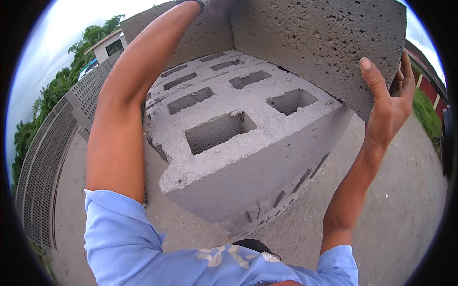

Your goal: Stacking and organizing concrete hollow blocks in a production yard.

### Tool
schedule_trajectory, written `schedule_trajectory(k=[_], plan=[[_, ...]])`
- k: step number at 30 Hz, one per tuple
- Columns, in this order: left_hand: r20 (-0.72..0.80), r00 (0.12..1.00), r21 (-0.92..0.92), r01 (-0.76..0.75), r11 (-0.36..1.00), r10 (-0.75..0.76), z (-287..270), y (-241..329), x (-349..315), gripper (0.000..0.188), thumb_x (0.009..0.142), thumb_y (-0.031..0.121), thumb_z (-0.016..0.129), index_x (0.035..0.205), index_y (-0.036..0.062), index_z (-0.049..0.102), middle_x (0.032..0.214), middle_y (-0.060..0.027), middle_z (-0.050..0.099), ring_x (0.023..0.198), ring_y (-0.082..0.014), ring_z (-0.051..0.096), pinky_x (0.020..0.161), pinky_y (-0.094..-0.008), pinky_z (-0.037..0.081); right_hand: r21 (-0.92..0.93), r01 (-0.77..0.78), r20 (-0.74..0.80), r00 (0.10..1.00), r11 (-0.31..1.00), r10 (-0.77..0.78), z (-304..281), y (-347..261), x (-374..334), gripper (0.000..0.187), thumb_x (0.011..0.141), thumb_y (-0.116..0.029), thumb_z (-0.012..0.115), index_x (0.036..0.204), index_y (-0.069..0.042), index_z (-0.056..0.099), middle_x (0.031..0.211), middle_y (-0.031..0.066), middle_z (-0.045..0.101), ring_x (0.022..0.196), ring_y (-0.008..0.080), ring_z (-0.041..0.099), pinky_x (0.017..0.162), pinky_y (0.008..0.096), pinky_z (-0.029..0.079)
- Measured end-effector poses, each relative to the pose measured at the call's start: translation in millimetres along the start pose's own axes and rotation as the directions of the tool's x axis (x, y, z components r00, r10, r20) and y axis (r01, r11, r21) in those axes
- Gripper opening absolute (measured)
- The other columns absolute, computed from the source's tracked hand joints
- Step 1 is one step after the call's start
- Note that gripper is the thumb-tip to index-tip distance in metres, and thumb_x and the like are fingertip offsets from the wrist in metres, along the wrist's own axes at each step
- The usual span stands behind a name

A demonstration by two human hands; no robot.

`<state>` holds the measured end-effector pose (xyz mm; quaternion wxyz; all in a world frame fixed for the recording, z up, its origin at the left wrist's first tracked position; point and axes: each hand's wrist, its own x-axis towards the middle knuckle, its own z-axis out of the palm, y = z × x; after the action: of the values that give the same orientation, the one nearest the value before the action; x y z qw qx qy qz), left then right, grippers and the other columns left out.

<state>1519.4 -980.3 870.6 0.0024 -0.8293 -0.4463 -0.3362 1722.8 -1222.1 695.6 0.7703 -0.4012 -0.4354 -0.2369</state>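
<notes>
A grey, pitted concrete block stands on edge at the upper right. My right hand grips its right end, thumb on the near face and fingers wrapped round the end. My left arm reaches up to the top of the view, a band on its wrist; my left hand is a dark smear beside the block's far end, its fingers unreadable. Below lies a stack of hollow concrete blocks with rectangular holes facing up. Another concrete block rises behind, meeting the held one at a corner.
Long rows of stacked hollow blocks run along the left. Bare grey ground surrounds the stack. Trees and a pale building show at the back left; grass and a red wall edge the right.
</notes>
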Motion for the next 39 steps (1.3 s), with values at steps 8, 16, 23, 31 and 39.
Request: schedule_trajectory(k=[8,16,23,31,39], plan=[[0.300,0.911,-0.279,-0.201,0.939,0.284,11,30,-98,0.112,0.083,0.088,0.029,0.151,-0.0018,0.032,0.151,-0.0328,0.033,0.138,-0.0476,0.038,0.103,-0.0602,0.045,0.083,0.029,-0.020,0.999,0.996,-0.028,-3,9,-3,0.095,0.067,-0.040,0.087,0.139,0.007,0.047,0.125,0.0310,0.056,0.115,0.0366,0.061,0.101,0.0419,0.049],[0.314,0.944,-0.081,-0.081,0.993,0.103,27,45,-82,0.112,0.084,0.086,0.034,0.147,-0.0062,0.037,0.150,-0.0317,0.035,0.138,-0.0475,0.038,0.107,-0.0531,0.042,0.125,0.075,-0.024,0.997,0.989,-0.072,4,14,-7,0.092,0.071,-0.044,0.084,0.138,0.006,0.046,0.128,0.0283,0.052,0.120,0.0351,0.056,0.104,0.0439,0.045],[-0.124,0.963,-0.383,-0.270,0.883,0.240,61,57,-119,0.083,0.093,0.070,0.043,0.124,-0.0044,0.063,0.120,-0.0238,0.065,0.110,-0.0403,0.063,0.090,-0.0504,0.052,0.314,0.031,-0.031,0.999,0.949,-0.022,-5,5,1,0.079,0.074,-0.021,0.080,0.138,0.005,0.041,0.132,0.0245,0.048,0.123,0.0371,0.049,0.105,0.0472,0.042],[0.087,0.995,-0.172,0.061,0.983,-0.047,10,37,-155,0.097,0.089,0.079,0.038,0.147,0.0016,0.042,0.139,-0.0355,0.047,0.126,-0.0453,0.053,0.098,-0.0537,0.050,-0.252,0.146,-0.112,0.977,0.957,-0.179,-12,48,-15,0.088,0.075,-0.039,0.081,0.143,0.001,0.041,0.134,0.0266,0.044,0.126,0.0358,0.045,0.104,0.0488,0.037],[-0.184,0.965,0.025,0.194,0.981,-0.187,-39,-125,-362,0.044,0.096,0.030,0.060,0.125,-0.0034,0.061,0.106,-0.0078,0.067,0.098,-0.0135,0.061,0.093,-0.0311,0.046,0.361,0.030,-0.056,0.998,0.932,-0.010,-65,52,-107,0.073,0.081,-0.041,0.074,0.140,-0.007,0.047,0.137,0.0188,0.045,0.130,0.0325,0.042,0.100,0.0480,0.032]])
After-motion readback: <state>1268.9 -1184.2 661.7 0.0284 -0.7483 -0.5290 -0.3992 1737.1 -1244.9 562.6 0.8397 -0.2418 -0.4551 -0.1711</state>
